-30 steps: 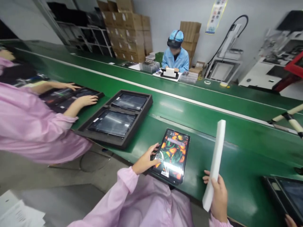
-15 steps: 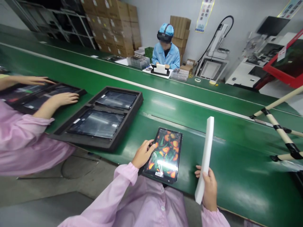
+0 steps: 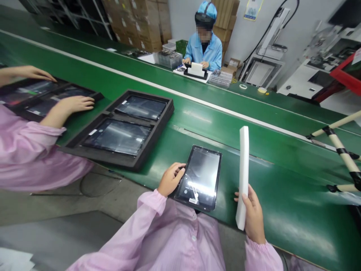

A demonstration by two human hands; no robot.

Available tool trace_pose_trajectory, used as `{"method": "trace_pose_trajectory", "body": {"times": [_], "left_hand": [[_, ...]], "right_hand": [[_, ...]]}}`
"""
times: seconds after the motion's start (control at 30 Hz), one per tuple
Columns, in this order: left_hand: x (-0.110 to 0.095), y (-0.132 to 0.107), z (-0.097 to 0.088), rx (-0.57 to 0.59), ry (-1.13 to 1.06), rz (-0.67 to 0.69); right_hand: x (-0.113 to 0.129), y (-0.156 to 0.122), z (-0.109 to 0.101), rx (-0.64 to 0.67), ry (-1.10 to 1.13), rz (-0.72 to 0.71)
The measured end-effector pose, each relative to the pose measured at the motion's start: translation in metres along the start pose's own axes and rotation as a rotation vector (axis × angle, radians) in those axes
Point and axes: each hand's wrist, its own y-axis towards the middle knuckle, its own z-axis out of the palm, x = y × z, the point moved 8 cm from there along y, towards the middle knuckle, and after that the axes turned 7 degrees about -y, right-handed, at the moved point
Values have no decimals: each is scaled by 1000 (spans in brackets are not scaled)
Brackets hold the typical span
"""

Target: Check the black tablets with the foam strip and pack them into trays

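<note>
A black tablet [image 3: 199, 177] lies on the green conveyor belt [image 3: 282, 188] right in front of me, its screen dark grey. My left hand [image 3: 170, 178] grips the tablet's left edge, fingers curled onto the screen border. My right hand [image 3: 252, 214] is closed round the lower part of a white foam sheet [image 3: 243, 173], which stands on edge just right of the tablet.
A black foam tray [image 3: 158, 130] with two tablets sits on the belt to the left. A person in a pink sleeve [image 3: 25, 150] has both hands on another tray [image 3: 17, 88] at far left. Across the belt a person in blue [image 3: 203, 47] works. Striped poles [image 3: 342, 154] stand at right.
The tablet's screen has gone from a fruit wallpaper to dark grey. The view has shifted slightly; both hands keep their hold.
</note>
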Motion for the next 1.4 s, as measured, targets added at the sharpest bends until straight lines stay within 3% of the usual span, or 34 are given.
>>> {"method": "trace_pose_trajectory", "body": {"times": [0.23,0.4,0.5,0.57,0.63,0.77,1.0,1.4], "left_hand": [[0,1,-2,-23,4,3],[8,2,-4,-50,-79,-7],[23,5,-22,-284,-371,-51],[35,2,-38,-511,-623,-51],[41,-1,-45,-626,-775,-28],[37,1,-45,-602,-669,-18],[41,18,-44,-530,-462,-120],[24,16,-50,-544,-132,15]], "right_hand": [[83,7,31,123,-520,-636],[119,12,57,148,-601,-927],[113,17,75,221,-714,-1034],[100,20,85,292,-815,-1055],[90,22,89,323,-882,-1054],[86,18,91,308,-953,-1056],[83,8,94,219,-989,-1035],[78,2,95,138,-976,-1024]]}}
